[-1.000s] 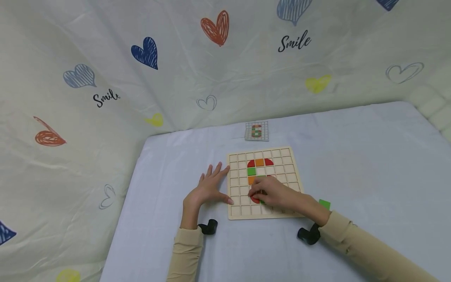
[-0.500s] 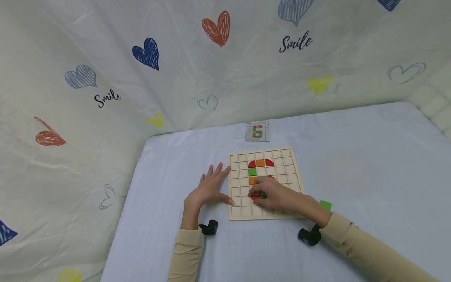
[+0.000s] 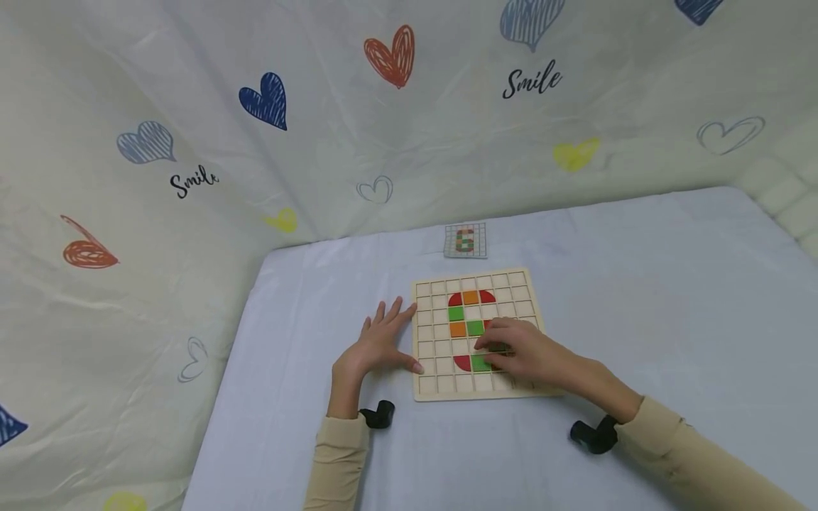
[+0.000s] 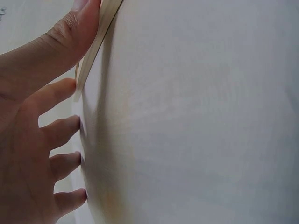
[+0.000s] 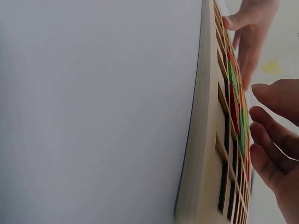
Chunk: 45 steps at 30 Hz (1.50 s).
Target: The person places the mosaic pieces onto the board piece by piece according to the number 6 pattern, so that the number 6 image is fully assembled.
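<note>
A wooden grid board [image 3: 437, 385] lies on the table with flat coloured tiles set in its cells. Spread fingers of my left hand [image 3: 375, 342] steady its left side, thumb and index finger touching the edge, as the left wrist view also shows. Over the lower right part of the tile figure hovers my right hand [image 3: 527, 353], fingers loosely bent and apart from the thumb. Nothing shows between them in the right wrist view. A red quarter-round tile [image 3: 462, 363] and a green square tile [image 3: 481, 363] sit left of these fingertips. Tiles beneath the hand are partly hidden.
A small card [image 3: 465, 241] printed with a coloured grid figure lies behind the board. White cloth [image 3: 639, 298] covers the table. A patterned curtain [image 3: 447, 128] hangs along the back and left. Black wrist cameras [image 3: 594, 434] sit by both cuffs.
My right hand has shifted right from the lower left tiles, uncovering the red and green ones there. The loose green tile on the cloth is no longer visible. My left hand stays put.
</note>
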Tool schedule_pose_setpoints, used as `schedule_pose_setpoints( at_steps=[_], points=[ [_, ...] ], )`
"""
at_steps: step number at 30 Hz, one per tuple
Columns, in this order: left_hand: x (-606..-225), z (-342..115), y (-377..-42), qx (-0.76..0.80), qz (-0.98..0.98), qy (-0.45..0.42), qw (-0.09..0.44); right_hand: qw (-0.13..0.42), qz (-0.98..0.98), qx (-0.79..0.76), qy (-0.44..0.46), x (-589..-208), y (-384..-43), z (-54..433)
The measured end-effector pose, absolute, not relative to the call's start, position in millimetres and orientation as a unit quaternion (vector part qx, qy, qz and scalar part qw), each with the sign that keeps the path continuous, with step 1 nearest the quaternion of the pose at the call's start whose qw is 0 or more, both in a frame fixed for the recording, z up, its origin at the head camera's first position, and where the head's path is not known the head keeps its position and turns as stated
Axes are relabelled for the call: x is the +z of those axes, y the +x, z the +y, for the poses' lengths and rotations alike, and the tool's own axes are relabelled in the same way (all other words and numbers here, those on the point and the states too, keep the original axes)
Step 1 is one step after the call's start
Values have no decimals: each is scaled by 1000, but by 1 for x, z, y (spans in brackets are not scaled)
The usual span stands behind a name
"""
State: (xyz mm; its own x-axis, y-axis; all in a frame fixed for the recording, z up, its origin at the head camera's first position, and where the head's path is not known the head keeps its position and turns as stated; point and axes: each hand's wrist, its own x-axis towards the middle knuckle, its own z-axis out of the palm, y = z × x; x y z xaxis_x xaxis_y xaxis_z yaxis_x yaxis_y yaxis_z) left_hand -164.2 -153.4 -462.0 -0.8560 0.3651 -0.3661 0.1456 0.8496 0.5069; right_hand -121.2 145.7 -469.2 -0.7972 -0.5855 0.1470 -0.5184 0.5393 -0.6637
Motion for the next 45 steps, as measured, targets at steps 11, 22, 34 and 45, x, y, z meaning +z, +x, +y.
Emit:
schedule_pose_setpoints(
  at_steps=[11, 22, 34, 45],
  points=[
    [-461, -154, -163, 243, 931, 140, 233, -54, 875, -368, -311, -472, -101, 194],
    [-461, -154, -164, 236, 934, 136, 232, -115, 905, -307, -273, -479, -84, 241],
    [-460, -153, -163, 239, 933, 135, 233, -89, 913, -291, -270, -486, -73, 265],
    [-459, -155, -162, 246, 929, 138, 237, -71, 920, -288, -257, -485, -69, 262]
  ],
)
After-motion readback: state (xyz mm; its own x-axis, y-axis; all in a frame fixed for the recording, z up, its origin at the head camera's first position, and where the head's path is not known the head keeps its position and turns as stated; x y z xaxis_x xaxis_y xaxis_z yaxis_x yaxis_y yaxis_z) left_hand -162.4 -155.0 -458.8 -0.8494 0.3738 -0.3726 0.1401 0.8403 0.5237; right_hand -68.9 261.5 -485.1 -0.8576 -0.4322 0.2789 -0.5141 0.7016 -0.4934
